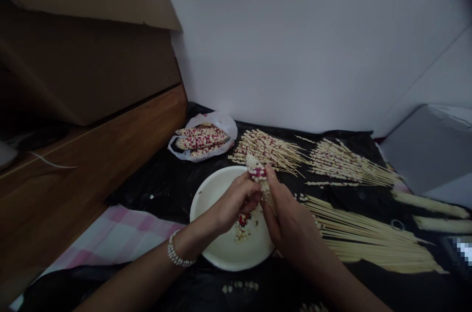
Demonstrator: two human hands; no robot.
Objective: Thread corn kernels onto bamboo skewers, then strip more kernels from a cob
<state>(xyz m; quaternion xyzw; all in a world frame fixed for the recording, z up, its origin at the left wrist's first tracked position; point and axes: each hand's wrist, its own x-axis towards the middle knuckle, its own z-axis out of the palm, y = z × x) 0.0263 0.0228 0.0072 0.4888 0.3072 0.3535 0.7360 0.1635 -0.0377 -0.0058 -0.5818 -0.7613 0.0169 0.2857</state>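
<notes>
My right hand [289, 213] is wrapped around a corn cob [257, 170] with pale and dark red kernels, partly stripped low down, holding it tilted over a white bowl [201, 223]. The curled fingers of my left hand [238, 199] press against the near left side of the cob; their tips are partly hidden. Inside the bowl lie loose kernels [242, 234], some cream and some red. A beaded bracelet [177, 251] circles my left wrist.
Beyond the bowl, a white plastic bag [230, 127] holds several corn cobs [202, 142]. Two piles of kernel-threaded sticks [265, 147] [335, 162] and bare sticks [372, 243] lie rightward. Two stripped cobs [440, 223] are far right. A cardboard box [92, 56] stands left, a wall behind.
</notes>
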